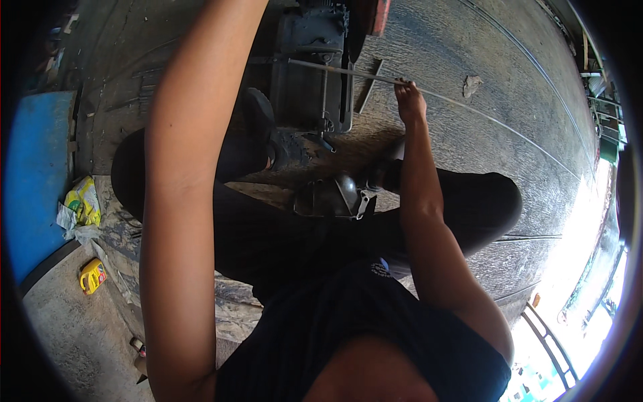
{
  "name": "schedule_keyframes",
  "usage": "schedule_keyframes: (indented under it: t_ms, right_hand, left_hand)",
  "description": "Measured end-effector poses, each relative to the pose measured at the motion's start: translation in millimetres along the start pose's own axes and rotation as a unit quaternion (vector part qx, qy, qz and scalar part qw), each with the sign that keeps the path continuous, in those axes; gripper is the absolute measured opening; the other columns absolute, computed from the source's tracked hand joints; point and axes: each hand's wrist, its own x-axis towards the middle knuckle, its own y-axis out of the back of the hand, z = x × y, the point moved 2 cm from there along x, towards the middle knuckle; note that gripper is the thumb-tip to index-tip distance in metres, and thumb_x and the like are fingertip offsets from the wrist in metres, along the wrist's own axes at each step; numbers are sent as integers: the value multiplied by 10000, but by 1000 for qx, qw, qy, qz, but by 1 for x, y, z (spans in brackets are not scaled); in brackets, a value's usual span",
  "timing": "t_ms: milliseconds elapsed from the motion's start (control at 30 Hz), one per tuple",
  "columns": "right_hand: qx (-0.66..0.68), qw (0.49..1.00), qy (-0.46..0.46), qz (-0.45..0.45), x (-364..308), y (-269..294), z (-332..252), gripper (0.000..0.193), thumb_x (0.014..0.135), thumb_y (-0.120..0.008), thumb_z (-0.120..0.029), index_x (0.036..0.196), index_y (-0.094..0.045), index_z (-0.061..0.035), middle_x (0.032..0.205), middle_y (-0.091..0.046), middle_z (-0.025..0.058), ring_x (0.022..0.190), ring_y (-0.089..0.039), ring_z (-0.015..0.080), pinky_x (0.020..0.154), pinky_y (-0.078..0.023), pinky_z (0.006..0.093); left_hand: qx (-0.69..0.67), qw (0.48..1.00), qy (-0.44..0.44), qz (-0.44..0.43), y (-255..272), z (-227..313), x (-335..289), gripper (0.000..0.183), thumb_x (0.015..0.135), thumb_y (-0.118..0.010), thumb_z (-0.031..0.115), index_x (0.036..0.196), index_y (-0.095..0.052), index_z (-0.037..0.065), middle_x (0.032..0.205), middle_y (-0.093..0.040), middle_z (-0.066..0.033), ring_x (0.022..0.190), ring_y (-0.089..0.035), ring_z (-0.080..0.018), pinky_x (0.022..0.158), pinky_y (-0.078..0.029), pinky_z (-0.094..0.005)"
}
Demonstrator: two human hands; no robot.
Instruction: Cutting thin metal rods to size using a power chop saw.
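Note:
A long thin metal rod (pixel 495 119) stretches from the right side across to a dark floor-standing machine (pixel 311 40), which looks like a cut-off saw. My right hand (pixel 410 102) is closed around the rod, a little to the right of the machine. On the machine's near side a threaded screw (pixel 325 94) ends in a small crank handle (pixel 327 144). My left arm (pixel 187 134) reaches up past the top edge, so the left hand is outside the picture. Part of a red piece (pixel 380 17) shows beside the machine.
A short metal bar (pixel 370 87) and a crumpled scrap (pixel 472 85) lie on the floor. Between my legs sits a dark rounded object (pixel 335 194). At left are a blue panel (pixel 40 181), a yellow bag (pixel 86 201) and a yellow jug (pixel 92 276). Long rods (pixel 522 47) run along the right.

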Motion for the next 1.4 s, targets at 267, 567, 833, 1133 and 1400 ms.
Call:
schedule_keyframes:
  t_ms: [267,567,833,1133,1400]
  right_hand:
    - [95,973,-74,198,31,-29,-7,403,1069,-385,-252,1312,-459,61,1356,-563,154,1219,-569,284,1054,-445,343]
    - [147,973,-33,177,46,-34,-10,320,1036,-423,-80,1283,-369,116,1254,-536,286,1175,-573,408,1024,-510,488]
    - [131,980,-21,148,53,-59,-24,321,1036,-425,-78,1280,-377,125,1268,-532,269,1201,-556,409,1047,-492,489]
    - [-147,987,-1,65,71,-70,1,282,1034,-452,-93,1225,-438,113,1171,-602,224,1066,-631,353,963,-547,453]
    - [67,990,-82,91,80,-63,30,247,1028,-477,-100,1175,-458,98,1156,-611,217,1035,-645,339,929,-567,436]
  left_hand:
    - [19,997,-16,78,-8,-4,3,399,820,-631,360,945,-701,-13,1026,-695,-236,1001,-662,-381,861,-517,-450]
    - [17,999,-31,31,-4,0,1,395,812,-618,348,907,-691,-28,974,-694,-251,963,-665,-400,839,-513,-457]
    - [5,999,-28,31,0,4,-5,369,819,-608,340,850,-669,-23,947,-687,-257,939,-661,-413,823,-512,-464]
    - [15,999,16,25,-1,7,-5,371,828,-606,344,825,-650,-24,953,-681,-265,946,-661,-413,823,-513,-480]
    - [-11,1000,-9,28,2,3,-8,368,825,-607,341,751,-622,-20,890,-671,-275,908,-665,-420,809,-512,-494]
